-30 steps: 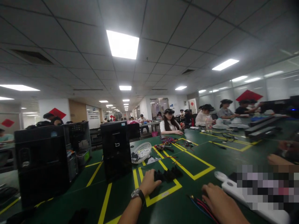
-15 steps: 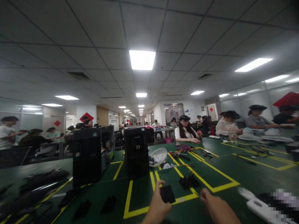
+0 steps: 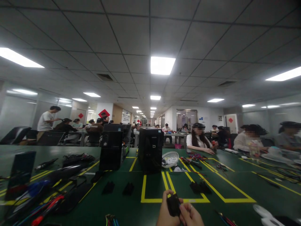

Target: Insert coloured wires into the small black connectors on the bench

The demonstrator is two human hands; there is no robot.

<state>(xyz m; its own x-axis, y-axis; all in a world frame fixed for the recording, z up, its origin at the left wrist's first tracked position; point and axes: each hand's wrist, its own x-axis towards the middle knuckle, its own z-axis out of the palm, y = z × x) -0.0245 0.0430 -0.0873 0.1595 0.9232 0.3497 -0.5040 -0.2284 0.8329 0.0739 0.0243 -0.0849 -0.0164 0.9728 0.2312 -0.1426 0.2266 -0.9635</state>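
Closest to me, at the near edge of the green counter (image 3: 235, 175), both hands meet around a small black block (image 3: 173, 204). The left hand (image 3: 166, 213) has its grip clenched on the block's left side, thumb on top; the right hand (image 3: 191, 215) pinches its right edge with the fingertips. The block is lifted just off the counter, in front of the yellow taped rectangle (image 3: 152, 200).

It looks rigid, light and matte, probably a plastic-cased part, so I judge it unlikely to slip or bend; holding it by the two short sides, as now, seems sound.

Beyond the rectangle's right corner lie more black blocks (image 3: 199, 187), and two others (image 3: 118, 188) sit to its left. Further back, behind the rectangle, stand two black computer towers (image 3: 150, 153), upright. Just right of the nearer tower sits a white mesh basket (image 3: 170, 158) holding dark and white oddments I cannot identify. Other people sit further along the counter.
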